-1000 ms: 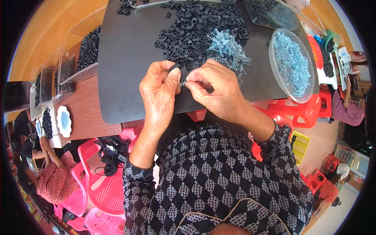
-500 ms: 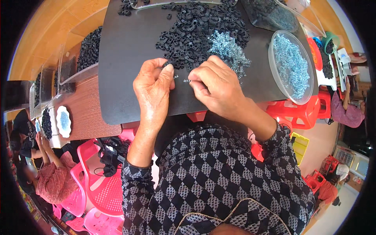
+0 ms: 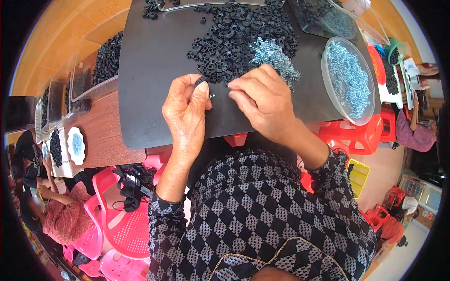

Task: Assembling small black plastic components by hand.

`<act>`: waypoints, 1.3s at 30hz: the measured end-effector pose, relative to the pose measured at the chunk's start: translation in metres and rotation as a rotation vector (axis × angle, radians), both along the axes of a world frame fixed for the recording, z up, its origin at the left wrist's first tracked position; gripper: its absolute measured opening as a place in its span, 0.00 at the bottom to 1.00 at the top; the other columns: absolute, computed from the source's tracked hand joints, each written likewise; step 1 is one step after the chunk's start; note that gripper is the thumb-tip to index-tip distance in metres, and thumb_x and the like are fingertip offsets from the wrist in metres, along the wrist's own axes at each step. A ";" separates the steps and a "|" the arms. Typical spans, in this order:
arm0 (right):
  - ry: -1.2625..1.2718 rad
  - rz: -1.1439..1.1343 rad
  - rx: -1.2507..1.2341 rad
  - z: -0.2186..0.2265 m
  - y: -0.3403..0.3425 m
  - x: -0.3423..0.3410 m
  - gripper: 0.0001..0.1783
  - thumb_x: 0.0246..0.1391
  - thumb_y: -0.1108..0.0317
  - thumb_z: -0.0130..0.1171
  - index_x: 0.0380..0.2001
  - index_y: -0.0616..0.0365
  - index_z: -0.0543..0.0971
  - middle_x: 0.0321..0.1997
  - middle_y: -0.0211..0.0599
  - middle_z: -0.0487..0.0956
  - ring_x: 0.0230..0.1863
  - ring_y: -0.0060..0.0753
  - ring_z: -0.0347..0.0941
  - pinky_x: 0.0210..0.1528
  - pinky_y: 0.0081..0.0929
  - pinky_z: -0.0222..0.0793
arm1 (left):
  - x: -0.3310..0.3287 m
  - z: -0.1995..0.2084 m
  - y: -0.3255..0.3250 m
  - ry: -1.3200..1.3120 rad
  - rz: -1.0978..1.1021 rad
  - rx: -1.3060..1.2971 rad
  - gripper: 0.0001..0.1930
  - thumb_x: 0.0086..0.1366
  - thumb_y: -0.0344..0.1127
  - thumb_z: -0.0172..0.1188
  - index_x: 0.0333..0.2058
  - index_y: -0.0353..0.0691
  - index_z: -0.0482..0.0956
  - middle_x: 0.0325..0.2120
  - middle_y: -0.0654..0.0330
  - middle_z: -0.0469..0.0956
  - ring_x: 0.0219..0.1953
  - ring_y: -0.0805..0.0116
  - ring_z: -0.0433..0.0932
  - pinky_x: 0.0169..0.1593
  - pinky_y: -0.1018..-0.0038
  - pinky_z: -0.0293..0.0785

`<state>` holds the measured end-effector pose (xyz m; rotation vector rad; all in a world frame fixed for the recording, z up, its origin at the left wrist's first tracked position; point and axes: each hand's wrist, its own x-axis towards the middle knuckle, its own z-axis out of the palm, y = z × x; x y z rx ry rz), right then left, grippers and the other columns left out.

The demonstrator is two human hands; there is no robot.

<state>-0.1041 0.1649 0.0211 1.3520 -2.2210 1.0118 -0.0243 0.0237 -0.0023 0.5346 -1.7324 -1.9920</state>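
Two bare hands work low on the black mat (image 3: 154, 61), close together at its near edge. The left hand (image 3: 186, 110) pinches a small black plastic piece (image 3: 200, 80) between thumb and forefinger, fingers curled shut on it. The right hand (image 3: 262, 100) sits just beside, fingertips drawn together toward the left thumb; whether it grips one of the tiny springs cannot be told, since the fingers hide it.

Just beyond the hands, further up the mat, lies a big heap of black plastic pieces (image 3: 234, 37), and touching its right side a small pile of silvery springs (image 3: 274, 56), partly behind the right knuckles. At the mat's right edge sits a round clear dish of springs (image 3: 349, 79). Clear bins (image 3: 323, 18) stand at the mat's top right corner. Left of the mat, a clear tray of black pieces (image 3: 105, 61) rests on the wooden table (image 3: 103, 136), and further left a white scalloped plate (image 3: 76, 145). Red plastic stools (image 3: 351, 136) show below the dish, pink chairs (image 3: 117, 220) below the table. Other people work at both far sides.
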 end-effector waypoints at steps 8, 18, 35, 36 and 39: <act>-0.272 0.095 -0.102 0.002 -0.006 0.014 0.08 0.40 0.78 0.64 0.26 0.60 0.76 0.24 0.35 0.74 0.27 0.36 0.68 0.29 0.30 0.63 | 0.006 0.003 0.012 0.098 -0.077 0.178 0.10 0.64 0.29 0.57 0.43 0.32 0.72 0.21 0.66 0.73 0.21 0.82 0.68 0.24 0.86 0.63; -0.225 0.032 -0.181 0.015 0.006 0.007 0.10 0.39 0.83 0.64 0.29 0.62 0.78 0.25 0.34 0.77 0.26 0.29 0.70 0.26 0.24 0.65 | 0.017 0.005 0.010 0.111 -0.222 0.374 0.08 0.64 0.28 0.57 0.39 0.30 0.74 0.26 0.55 0.79 0.22 0.76 0.74 0.27 0.82 0.71; -0.052 0.116 -0.078 0.008 0.004 0.016 0.12 0.38 0.76 0.61 0.30 0.61 0.76 0.27 0.35 0.73 0.28 0.39 0.67 0.30 0.32 0.65 | 0.021 0.005 0.017 0.125 -0.223 0.450 0.08 0.63 0.28 0.58 0.38 0.29 0.74 0.26 0.53 0.79 0.21 0.75 0.74 0.25 0.81 0.71; -0.025 0.100 -0.054 0.008 0.005 0.020 0.13 0.38 0.75 0.60 0.33 0.61 0.76 0.28 0.35 0.73 0.29 0.40 0.67 0.31 0.32 0.66 | 0.021 0.004 0.017 0.132 -0.208 0.455 0.08 0.63 0.27 0.58 0.38 0.28 0.74 0.26 0.53 0.79 0.21 0.74 0.74 0.25 0.81 0.71; 0.008 0.077 0.011 0.004 0.009 0.029 0.18 0.39 0.74 0.57 0.39 0.62 0.76 0.30 0.34 0.72 0.30 0.40 0.67 0.32 0.32 0.67 | 0.024 0.002 0.015 0.142 -0.187 0.457 0.08 0.61 0.26 0.58 0.38 0.28 0.74 0.26 0.52 0.80 0.20 0.73 0.74 0.25 0.80 0.71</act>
